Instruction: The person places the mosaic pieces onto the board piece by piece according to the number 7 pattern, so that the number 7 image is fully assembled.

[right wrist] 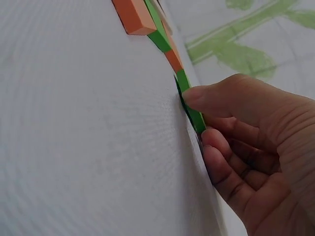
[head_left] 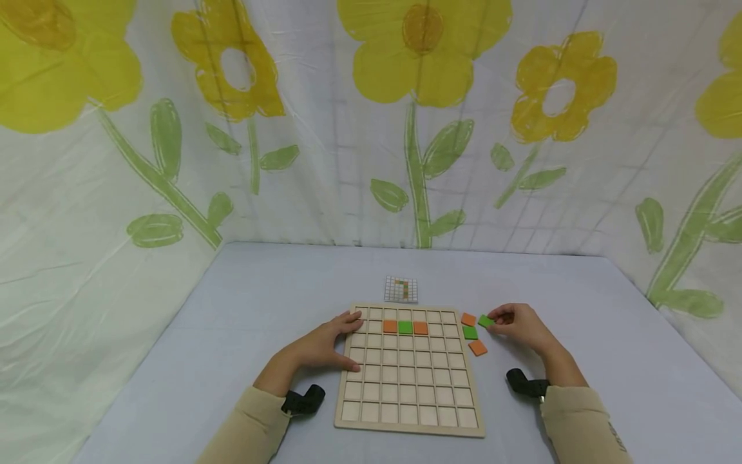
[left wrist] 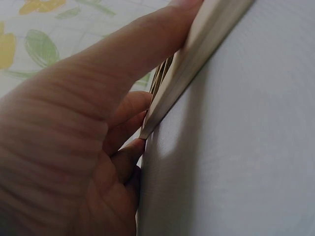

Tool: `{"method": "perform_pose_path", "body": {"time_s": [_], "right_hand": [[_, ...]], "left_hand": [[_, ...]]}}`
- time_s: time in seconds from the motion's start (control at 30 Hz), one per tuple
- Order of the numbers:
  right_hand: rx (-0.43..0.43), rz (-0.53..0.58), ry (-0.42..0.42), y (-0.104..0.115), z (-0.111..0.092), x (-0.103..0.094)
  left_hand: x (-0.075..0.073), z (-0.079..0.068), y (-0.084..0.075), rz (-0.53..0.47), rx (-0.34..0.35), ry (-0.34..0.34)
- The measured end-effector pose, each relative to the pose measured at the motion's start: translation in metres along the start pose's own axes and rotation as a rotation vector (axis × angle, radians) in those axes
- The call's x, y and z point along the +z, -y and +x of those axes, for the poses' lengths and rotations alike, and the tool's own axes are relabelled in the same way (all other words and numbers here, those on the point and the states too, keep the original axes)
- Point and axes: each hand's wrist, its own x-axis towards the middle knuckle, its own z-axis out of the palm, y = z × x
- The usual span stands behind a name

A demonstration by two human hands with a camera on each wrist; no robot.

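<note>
A wooden grid board (head_left: 397,374) lies flat on the table. In one of its upper rows sit an orange tile (head_left: 390,327), a green tile (head_left: 405,327) and another orange tile (head_left: 420,328), side by side. My left hand (head_left: 321,343) rests on the board's left edge, thumb and fingers spread apart; the left wrist view shows them against the wooden rim (left wrist: 170,88). Right of the board, my right hand (head_left: 520,327) pinches a green tile (right wrist: 191,101) between thumb and fingers. Beside it lie a loose green tile (head_left: 470,332) and two orange tiles (head_left: 478,348).
A small card (head_left: 401,290) printed with a coloured grid pattern lies just beyond the board's far edge. Behind the pale table (head_left: 278,277) hangs a white curtain (head_left: 324,161) with yellow flowers. Black wrist cameras sit on both wrists.
</note>
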Motion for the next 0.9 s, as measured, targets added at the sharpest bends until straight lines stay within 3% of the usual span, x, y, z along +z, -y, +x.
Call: {"method": "perform_pose_path", "body": {"time_s": [0.37,0.9], "right_hand": [[-0.032,0.037,0.018,0.001,0.008,-0.003],[-0.165,0.154,0.172,0.031,0.012,0.004]], "left_hand": [[0.0,0.001,0.0,0.001,-0.006,0.002],[0.0,0.0,-0.001,0.003,-0.005,0.008]]}}
